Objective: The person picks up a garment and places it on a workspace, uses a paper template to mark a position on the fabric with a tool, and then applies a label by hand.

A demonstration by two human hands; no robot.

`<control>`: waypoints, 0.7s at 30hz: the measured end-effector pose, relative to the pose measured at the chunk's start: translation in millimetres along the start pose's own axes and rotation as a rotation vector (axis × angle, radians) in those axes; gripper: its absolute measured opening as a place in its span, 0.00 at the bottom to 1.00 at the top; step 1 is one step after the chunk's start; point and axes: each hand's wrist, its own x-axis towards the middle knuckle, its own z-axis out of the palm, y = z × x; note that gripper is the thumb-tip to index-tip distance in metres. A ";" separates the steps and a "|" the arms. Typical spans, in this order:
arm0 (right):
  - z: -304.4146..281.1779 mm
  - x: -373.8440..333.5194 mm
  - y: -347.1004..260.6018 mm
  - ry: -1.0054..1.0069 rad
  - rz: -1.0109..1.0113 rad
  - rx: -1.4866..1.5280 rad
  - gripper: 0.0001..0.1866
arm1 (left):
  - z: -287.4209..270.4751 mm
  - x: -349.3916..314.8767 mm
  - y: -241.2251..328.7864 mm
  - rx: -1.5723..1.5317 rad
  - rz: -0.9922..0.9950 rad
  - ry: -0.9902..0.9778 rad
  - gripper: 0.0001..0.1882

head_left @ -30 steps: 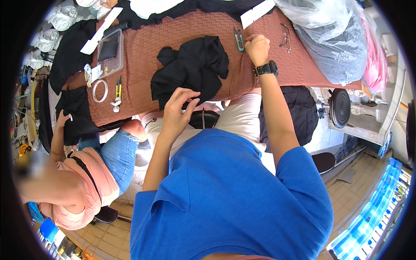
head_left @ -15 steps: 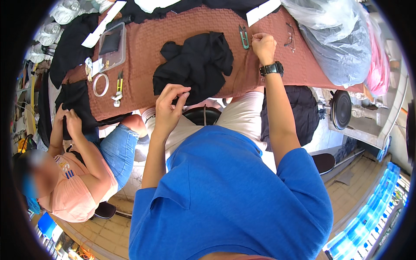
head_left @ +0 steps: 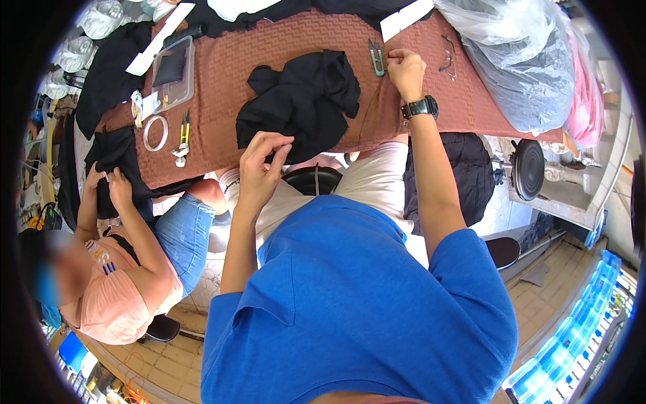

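A crumpled black garment (head_left: 303, 101) lies on the table in front of me. At its near edge my left hand (head_left: 262, 165) is pinched, thumb and forefinger together at the fingertips; anything between them is too small to make out. Farther forward and right, my right hand (head_left: 407, 73) hovers over the brown cloth with its fingers drawn together, and what they may hold cannot be seen. A pair of green thread snips (head_left: 377, 58) lies just left of that hand. To its right rest eyeglasses (head_left: 449, 57).
A brown textured cloth (head_left: 219, 81) covers the table. At left lie a clear plastic box (head_left: 190, 81), a white ring (head_left: 156, 133) and yellow-handled snips (head_left: 183, 138). Large plastic bags (head_left: 518, 67) bulge at right. A co-worker (head_left: 128, 283) sits at left, hands on black fabric.
My hands hold nearly the same pose and place. The co-worker's hands have shifted slightly on the black fabric.
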 end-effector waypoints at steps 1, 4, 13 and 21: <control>0.2 -2.0 -1.9 0.012 -0.011 0.021 0.08 | -0.6 -0.8 -0.9 -0.001 -0.007 0.001 0.08; -2.2 -9.6 -10.3 0.026 0.005 0.067 0.07 | -1.6 -2.2 -2.5 -0.005 -0.022 0.003 0.08; 12.6 -15.2 -18.9 0.183 -0.053 0.078 0.08 | -0.3 -1.7 -6.3 -0.004 0.005 -0.003 0.08; 4.5 -15.7 -18.7 0.206 -0.016 0.145 0.09 | -3.7 0.3 3.3 -0.011 -0.046 0.057 0.08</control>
